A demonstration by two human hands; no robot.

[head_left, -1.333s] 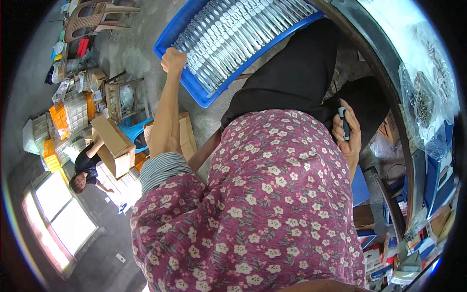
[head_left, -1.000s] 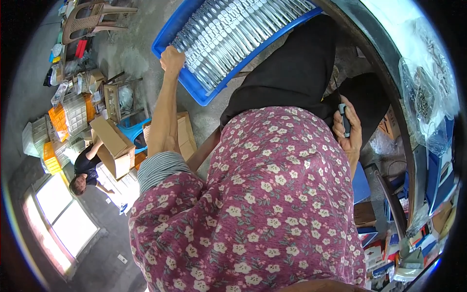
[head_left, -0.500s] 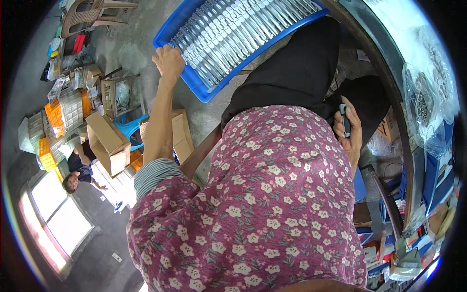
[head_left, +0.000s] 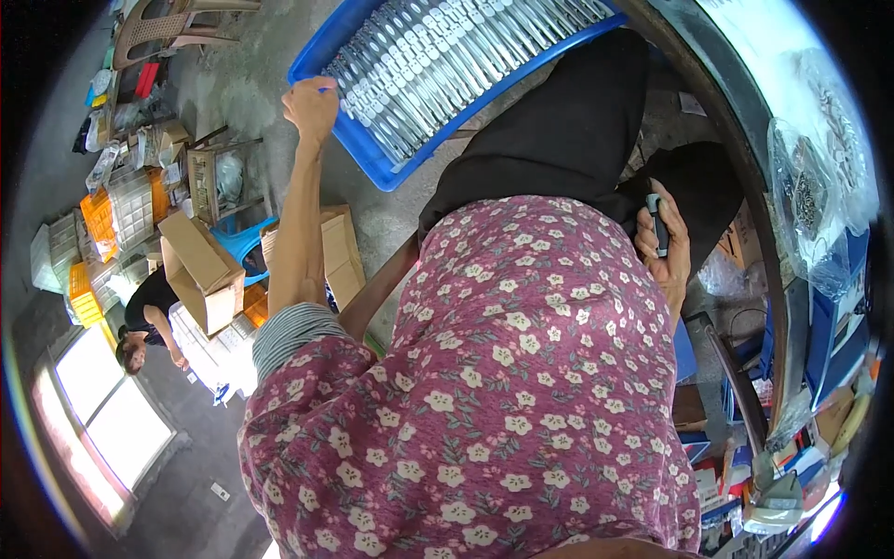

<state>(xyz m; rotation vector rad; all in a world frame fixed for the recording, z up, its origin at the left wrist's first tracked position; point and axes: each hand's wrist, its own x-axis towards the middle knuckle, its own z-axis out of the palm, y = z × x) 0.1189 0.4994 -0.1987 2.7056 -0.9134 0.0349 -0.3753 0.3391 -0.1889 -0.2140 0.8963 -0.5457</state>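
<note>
One left hand (head_left: 312, 110) seemingly steadied our blue tray (head_left: 380, 175), pinch unclear; right of it, our right hand (head_left: 672, 244) clasped a handle (head_left: 659, 230); shifting the tray called for firmness.

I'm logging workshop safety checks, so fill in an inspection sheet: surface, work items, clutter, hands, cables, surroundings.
Surface: workbench at the right, with a clear bag of small metal parts at its edge.
Work items: blue tray holding rows of slender metal parts; its support is unclear.
Clutter: jumbled packages at lower right; orange crates and a cardboard box at left.
Hands: left hand curled at the tray's left edge, grip unclear; right hand closed round a grey-and-dark tool handle.
Cables: nothing clearly seen.
Surroundings: another person at left, bright window, brown plastic chair.
</note>
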